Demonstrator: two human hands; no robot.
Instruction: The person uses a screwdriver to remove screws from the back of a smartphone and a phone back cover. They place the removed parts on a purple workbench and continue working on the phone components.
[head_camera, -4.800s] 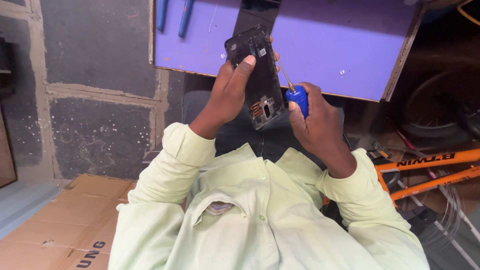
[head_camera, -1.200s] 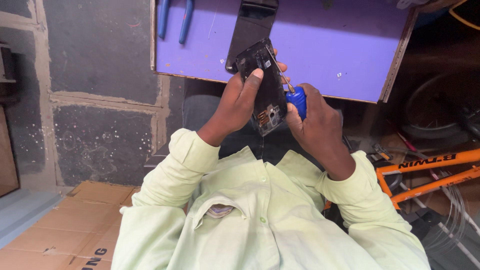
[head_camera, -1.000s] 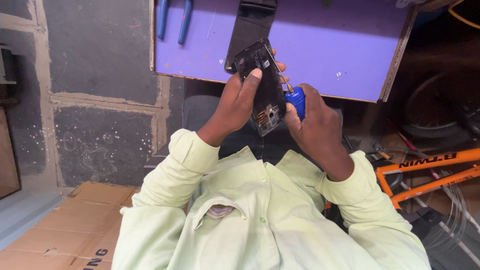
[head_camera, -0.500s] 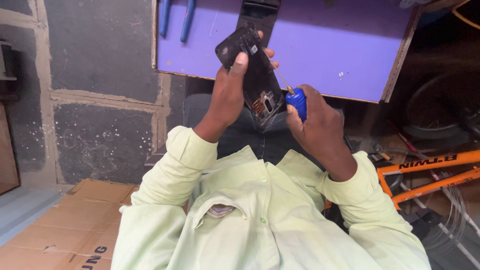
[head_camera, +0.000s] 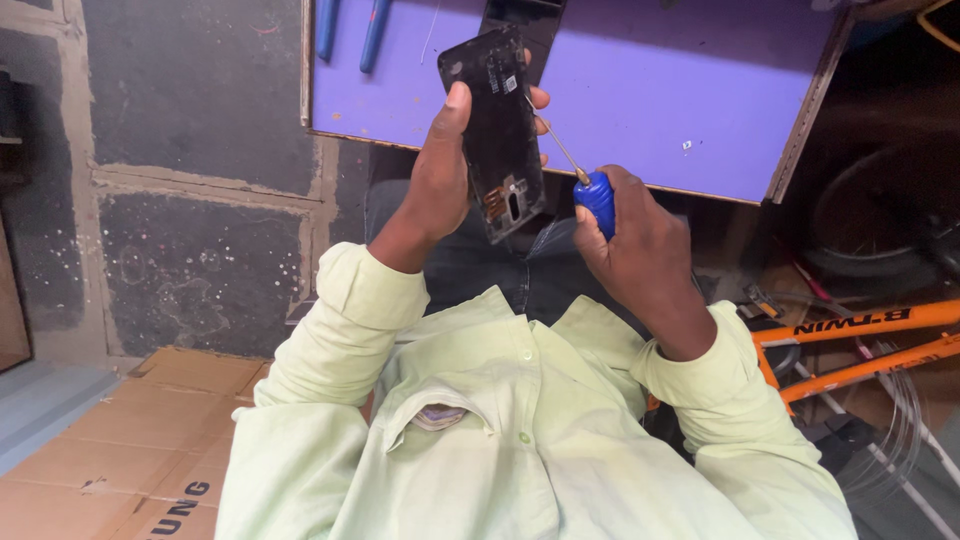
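The left hand (head_camera: 440, 170) is clasped around one black opened phone (head_camera: 497, 130), thumb laid along its near left edge and fingertips showing past the right edge. The phone stands nearly upright, its exposed inside toward the camera, top end above the hand and lower end just right of the palm.

The right hand (head_camera: 640, 250) is clenched on one screwdriver (head_camera: 585, 180), its blue handle gripped between thumb and fingers. The thin metal shaft slants up and left from that hand, and its tip meets the phone's right edge, close to the left hand's fingertips. The phone thus sits up and to the left of the right hand, near but not touching it.

Beyond both hands lies one purple board (head_camera: 660, 90). On it, up and left of the left hand, two blue tool handles (head_camera: 350, 30) lie side by side; directly behind the phone's top rests one more dark flat device (head_camera: 530, 20). Right of the right hand stands an orange bicycle frame (head_camera: 860, 335); below left lies cardboard (head_camera: 130, 450).
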